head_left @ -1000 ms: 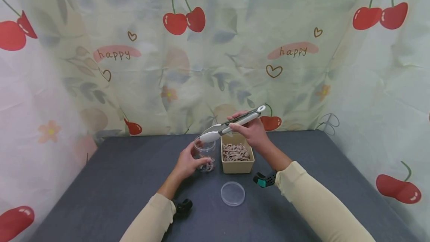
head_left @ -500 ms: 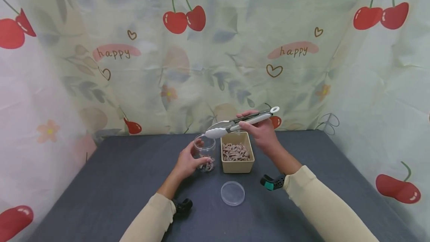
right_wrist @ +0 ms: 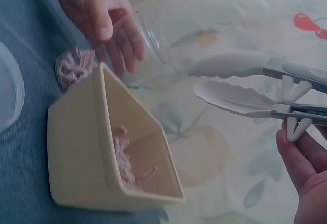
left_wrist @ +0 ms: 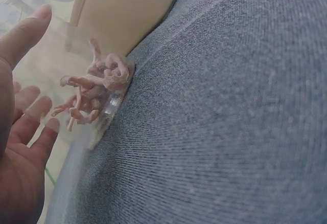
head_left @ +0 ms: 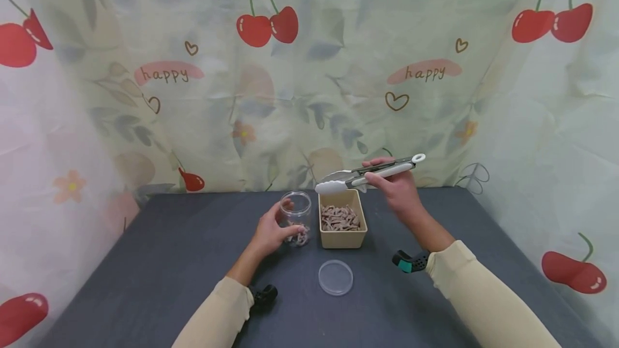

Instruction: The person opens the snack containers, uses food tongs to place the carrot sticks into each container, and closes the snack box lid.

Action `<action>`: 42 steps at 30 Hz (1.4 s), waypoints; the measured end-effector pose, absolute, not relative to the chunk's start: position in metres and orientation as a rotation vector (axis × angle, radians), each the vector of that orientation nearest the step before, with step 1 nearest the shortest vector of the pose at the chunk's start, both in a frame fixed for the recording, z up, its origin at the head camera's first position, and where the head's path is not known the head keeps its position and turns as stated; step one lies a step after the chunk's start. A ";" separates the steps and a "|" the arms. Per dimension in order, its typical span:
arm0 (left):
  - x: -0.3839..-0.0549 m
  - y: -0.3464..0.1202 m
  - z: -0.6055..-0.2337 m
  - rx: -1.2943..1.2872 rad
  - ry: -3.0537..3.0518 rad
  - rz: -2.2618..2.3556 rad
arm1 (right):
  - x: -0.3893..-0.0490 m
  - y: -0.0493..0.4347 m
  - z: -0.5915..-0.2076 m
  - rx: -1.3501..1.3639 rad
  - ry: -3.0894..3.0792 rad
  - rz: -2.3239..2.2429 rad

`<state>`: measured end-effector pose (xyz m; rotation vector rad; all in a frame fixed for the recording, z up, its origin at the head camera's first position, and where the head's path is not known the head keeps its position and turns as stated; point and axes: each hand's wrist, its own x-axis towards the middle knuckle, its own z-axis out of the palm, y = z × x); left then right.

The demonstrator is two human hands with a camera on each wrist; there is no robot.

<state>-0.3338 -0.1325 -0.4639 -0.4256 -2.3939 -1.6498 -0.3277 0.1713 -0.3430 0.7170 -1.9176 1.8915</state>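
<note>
Tongs (head_left: 359, 181) in right hand (head_left: 400, 189)

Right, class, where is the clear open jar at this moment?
In the head view, the jar stands on the dark table, just left of centre, held by the left hand, with the beige bin close on its right.

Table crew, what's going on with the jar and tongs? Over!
Left grip around clear jar, pieces at its bottom. Right grip holding tongs, tips apart and empty. Lid off, lying on table; nothing covering the jar.
</note>
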 end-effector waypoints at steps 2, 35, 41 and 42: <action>-0.334 -0.132 -0.464 -0.427 -2.391 -1.655 | -0.328 0.175 -0.344 0.702 -1.935 1.870; -0.333 -0.132 -0.462 -0.417 -2.396 -1.677 | -0.335 0.201 -0.376 0.759 -2.134 1.823; -0.333 -0.132 -0.462 -0.432 -2.389 -1.667 | -0.339 0.199 -0.372 0.788 -2.254 1.813; -0.333 -0.132 -0.463 -0.433 -2.393 -1.667 | -0.340 0.199 -0.372 0.799 -2.273 1.812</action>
